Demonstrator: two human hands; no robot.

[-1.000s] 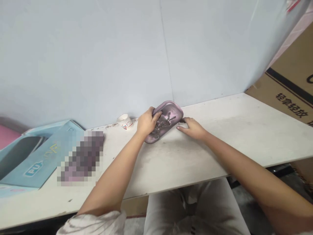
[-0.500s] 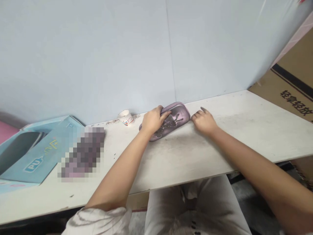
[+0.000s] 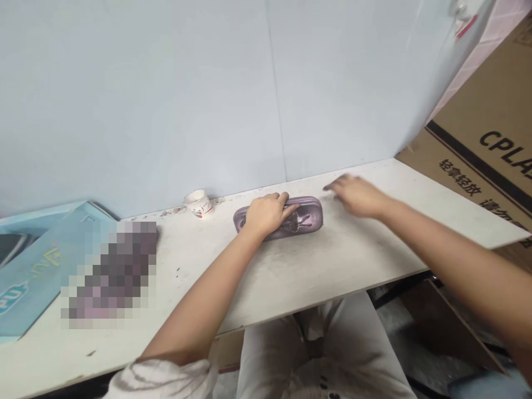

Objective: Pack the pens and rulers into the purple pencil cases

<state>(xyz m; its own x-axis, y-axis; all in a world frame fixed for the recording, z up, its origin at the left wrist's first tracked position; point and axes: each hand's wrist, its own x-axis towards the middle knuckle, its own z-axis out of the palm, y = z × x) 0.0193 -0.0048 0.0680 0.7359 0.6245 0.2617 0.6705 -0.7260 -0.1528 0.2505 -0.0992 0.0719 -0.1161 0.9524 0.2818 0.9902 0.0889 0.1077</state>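
Observation:
A purple moulded pencil case [image 3: 311,217] with a raised, dark-smudged design lies on the white table, its long side roughly parallel to the wall. Over its left half my left hand [image 3: 268,213] is closed, fingers across the far edge and thumb on the top face, hiding part of the design. My right hand [image 3: 353,193] hovers beyond the case's right end, apart from it. Its darkened fingertips stretch to the left, slightly blurred, with nothing visible in them.
Behind the table [image 3: 266,288] rises a pale wall [image 3: 166,100]. A white paper cup [image 3: 198,204] stands near it, with dark crumbs around. At left lie a pixelated purplish thing [image 3: 114,274] and a blue printed box [image 3: 37,266]. Cardboard cartons [image 3: 477,144] stand at right.
The case has turned from slanted and tipped up to nearly level, with my left hand still on it. My right hand has moved off its right end, fingers now stretched out. The view has shifted right.

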